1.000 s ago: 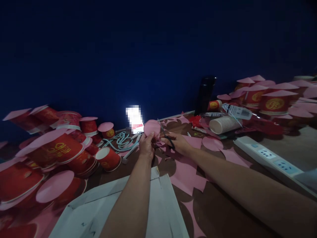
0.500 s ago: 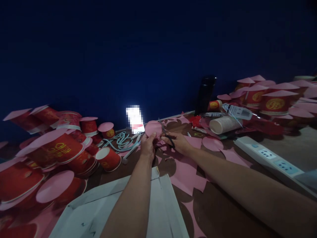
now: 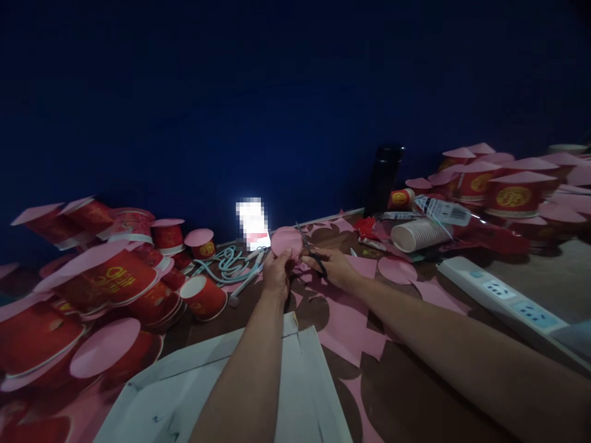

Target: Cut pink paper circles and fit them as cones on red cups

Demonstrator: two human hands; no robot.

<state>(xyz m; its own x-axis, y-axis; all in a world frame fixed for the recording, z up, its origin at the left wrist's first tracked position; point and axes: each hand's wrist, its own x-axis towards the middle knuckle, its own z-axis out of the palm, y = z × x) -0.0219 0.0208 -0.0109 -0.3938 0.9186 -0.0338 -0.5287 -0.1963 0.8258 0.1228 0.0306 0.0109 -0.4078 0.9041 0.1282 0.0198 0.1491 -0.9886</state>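
Note:
My left hand [image 3: 276,274] pinches a round pink paper disc [image 3: 286,240] at its lower edge, holding it up over the table. Black-handled scissors [image 3: 318,263] are in my right hand [image 3: 336,266], with the blades pointing up along the disc's right edge. Pink paper scraps with curved cut-outs [image 3: 344,323] lie below my hands. Another pink disc [image 3: 397,271] rests on the table to the right of the scissors. Whether the blades touch the disc I cannot tell.
Red paper cups [image 3: 124,271] topped with pink discs crowd the left; similar cups [image 3: 512,195] stand far right. A coiled cable [image 3: 228,263], lit phone [image 3: 253,223], black flask [image 3: 384,178], sleeve of cups [image 3: 421,235], power strip [image 3: 503,299] and large white sheet [image 3: 221,369] surround my hands.
The whole view has shifted very slightly. Both hands keep their hold on the disc and the scissors, with no clear movement between them.

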